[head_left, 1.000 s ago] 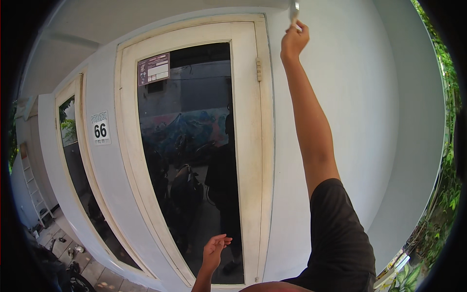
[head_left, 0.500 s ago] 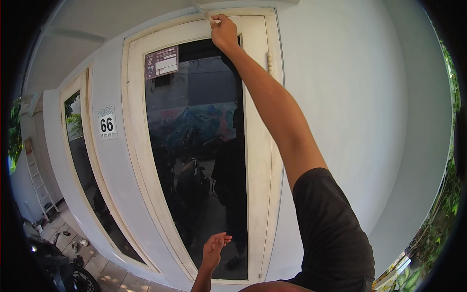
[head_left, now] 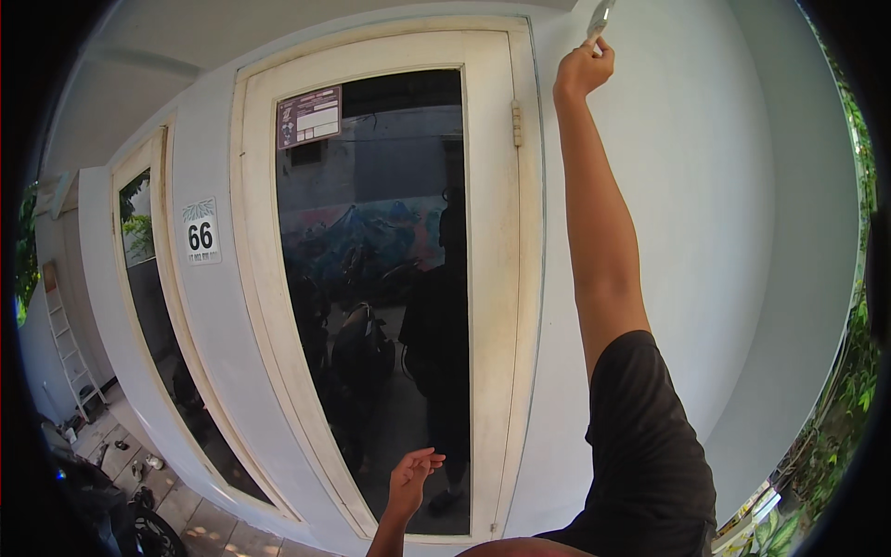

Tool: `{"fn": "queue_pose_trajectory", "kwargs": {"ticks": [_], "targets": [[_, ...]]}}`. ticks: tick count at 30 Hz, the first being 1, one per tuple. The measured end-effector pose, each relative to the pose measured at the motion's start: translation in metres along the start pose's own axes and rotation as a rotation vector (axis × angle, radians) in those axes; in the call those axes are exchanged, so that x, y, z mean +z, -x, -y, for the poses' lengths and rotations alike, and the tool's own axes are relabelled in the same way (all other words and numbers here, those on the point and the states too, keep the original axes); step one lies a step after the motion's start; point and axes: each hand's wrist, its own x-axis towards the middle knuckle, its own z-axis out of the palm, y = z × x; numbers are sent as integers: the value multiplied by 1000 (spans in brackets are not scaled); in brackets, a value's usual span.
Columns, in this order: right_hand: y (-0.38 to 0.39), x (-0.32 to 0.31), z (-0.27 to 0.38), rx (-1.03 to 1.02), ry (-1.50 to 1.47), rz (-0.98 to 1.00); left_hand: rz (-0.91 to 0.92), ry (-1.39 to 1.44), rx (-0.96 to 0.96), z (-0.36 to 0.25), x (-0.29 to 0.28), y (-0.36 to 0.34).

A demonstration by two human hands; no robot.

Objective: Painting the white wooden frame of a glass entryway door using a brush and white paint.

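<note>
My right hand is stretched high overhead, arm nearly straight, up against the white wall just right of the door frame's upper right corner; its fingers are curled shut around the lower end of a small pale tool, a flat, light-coloured thing whose kind I cannot make out; the tool sticks up and slightly rightward out of the top of my fist, so its free end stands above my knuckles and its gripped end is hidden inside my fingers; the tool's tip lies near the top edge of the wall, close to where wall meets ceiling; whether it touches the wall I cannot tell.

My left hand hangs low in front of the glass door, near the door's bottom edge; its fingers are loosely spread and slightly bent, holding nothing, touching nothing that I can see.

The door's hinge sits on the frame's right edge, below and left of my raised fist; a number plate hangs on the wall left of the door.
</note>
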Motion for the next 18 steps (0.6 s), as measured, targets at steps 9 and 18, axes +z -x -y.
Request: {"fn": "queue_pose_trajectory", "kwargs": {"ticks": [9, 18], "targets": [[100, 73, 17, -211, 128, 457, 55, -12, 17, 3, 18, -15], [6, 42, 20, -173, 84, 701, 74, 8, 16, 9, 24, -13]]}}
